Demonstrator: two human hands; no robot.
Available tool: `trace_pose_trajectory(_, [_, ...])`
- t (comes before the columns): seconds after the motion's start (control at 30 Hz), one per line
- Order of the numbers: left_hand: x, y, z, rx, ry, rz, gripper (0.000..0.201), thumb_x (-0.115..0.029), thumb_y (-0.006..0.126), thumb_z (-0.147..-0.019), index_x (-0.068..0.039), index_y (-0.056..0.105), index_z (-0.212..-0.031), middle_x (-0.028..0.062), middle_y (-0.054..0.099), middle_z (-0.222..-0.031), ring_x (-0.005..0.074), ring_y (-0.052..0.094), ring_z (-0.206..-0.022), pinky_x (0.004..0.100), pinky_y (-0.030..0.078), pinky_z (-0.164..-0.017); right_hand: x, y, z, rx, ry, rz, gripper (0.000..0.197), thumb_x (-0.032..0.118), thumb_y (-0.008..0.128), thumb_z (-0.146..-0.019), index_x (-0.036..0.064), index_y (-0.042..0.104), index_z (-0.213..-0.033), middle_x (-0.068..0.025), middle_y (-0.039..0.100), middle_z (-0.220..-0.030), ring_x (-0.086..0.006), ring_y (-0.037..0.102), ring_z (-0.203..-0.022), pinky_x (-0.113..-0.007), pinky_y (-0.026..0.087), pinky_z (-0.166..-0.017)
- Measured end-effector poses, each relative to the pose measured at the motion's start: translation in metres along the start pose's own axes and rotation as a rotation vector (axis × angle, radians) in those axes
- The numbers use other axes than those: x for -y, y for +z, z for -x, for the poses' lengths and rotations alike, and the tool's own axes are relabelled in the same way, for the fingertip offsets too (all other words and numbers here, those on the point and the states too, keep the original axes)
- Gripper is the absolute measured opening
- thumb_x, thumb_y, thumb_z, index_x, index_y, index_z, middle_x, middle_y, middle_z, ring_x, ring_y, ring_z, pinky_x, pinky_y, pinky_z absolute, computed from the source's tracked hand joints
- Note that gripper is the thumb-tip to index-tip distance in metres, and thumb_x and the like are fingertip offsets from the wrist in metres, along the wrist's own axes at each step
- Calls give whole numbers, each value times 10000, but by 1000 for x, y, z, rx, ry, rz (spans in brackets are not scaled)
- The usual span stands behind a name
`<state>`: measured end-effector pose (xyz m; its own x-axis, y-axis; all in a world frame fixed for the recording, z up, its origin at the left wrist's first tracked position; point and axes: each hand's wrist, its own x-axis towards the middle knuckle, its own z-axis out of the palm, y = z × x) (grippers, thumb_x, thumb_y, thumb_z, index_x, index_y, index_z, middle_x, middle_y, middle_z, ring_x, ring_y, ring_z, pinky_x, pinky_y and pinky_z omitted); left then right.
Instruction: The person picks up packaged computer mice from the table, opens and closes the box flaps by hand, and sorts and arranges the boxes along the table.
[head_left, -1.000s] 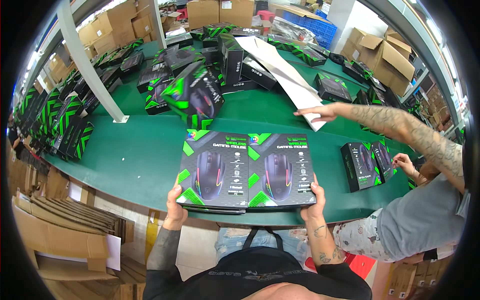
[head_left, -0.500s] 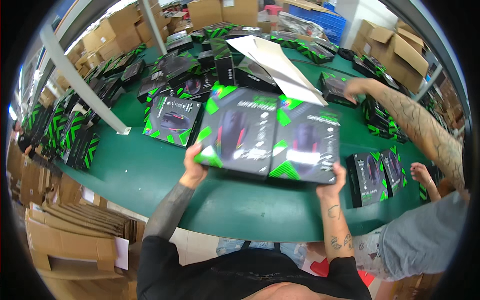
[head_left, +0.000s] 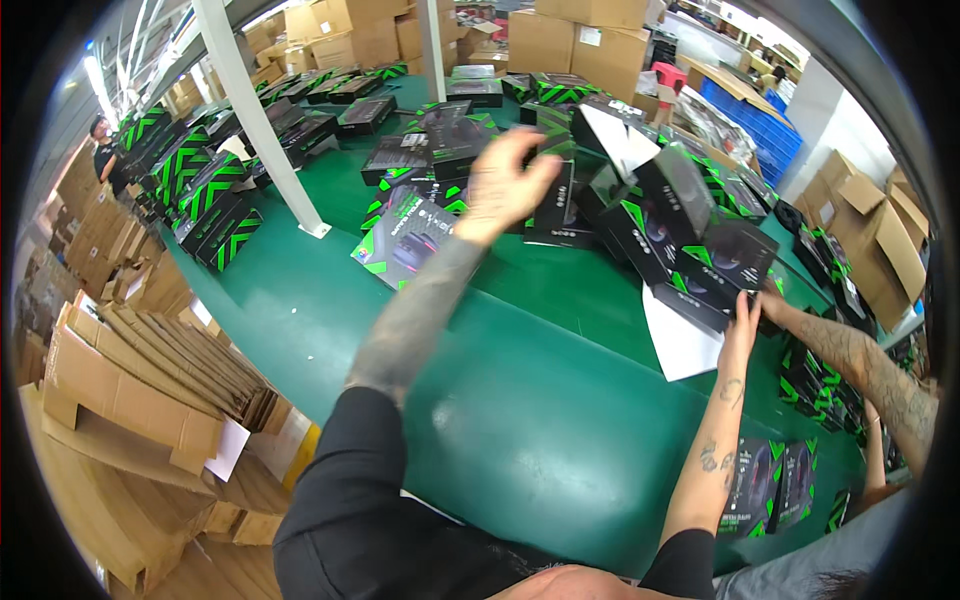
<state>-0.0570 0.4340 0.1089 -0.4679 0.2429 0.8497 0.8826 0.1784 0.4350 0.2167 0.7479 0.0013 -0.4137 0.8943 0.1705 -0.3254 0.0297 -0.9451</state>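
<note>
My left hand [head_left: 515, 182] is raised over the pile of boxes, fingers apart and empty. Below its forearm, a black-and-green computer mouse box [head_left: 405, 245] lies face up on the green table [head_left: 500, 400]. My right hand [head_left: 739, 325] is at the lower edge of a dark mouse box [head_left: 738, 252], which leans on the pile; its fingers appear closed on that edge and are partly hidden. Another tilted mouse box [head_left: 675, 195] rests behind it. A white sheet [head_left: 685, 340] sticks out underneath. Right beside my right hand is a co-worker's hand [head_left: 772, 303], also at the boxes.
Two mouse boxes [head_left: 755, 485] lie at the near right, by the co-worker. A grey post [head_left: 265, 130] rises from the table. Stacked boxes [head_left: 205, 215] stand at the left, flattened cartons [head_left: 130, 390] on the floor. An opened carton [head_left: 870, 220] sits at the far right.
My left hand has let go of the pair of mouse boxes and moved up over the pile. My right hand has moved right, and tilted boxes now lie over the white sheet. The view has turned.
</note>
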Motion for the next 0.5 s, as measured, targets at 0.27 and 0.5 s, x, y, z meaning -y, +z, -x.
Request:
trace_pose_trajectory(0.27, [210, -193, 56, 365, -1059, -390, 845, -668, 569, -757, 72, 579, -1164, 234, 522, -1284, 289, 497, -1205, 340, 380, -984, -27, 105, 156, 324, -440, 636, 483, 168, 663, -808, -11, 461, -1209, -173, 529, -1163, -300, 557, -1040, -398, 436, -927])
trace_pose_trajectory(0.5, [226, -168, 90, 130, -1139, 89, 807, -558, 673, -760, 8, 491, -1306, 171, 516, -1309, 223, 498, -1187, 309, 376, -991, -36, 300, 229, 814, 574, -25, 951, 332, 682, -840, 24, 41, -1471, -232, 470, -1313, -249, 477, -1192, -356, 421, -939])
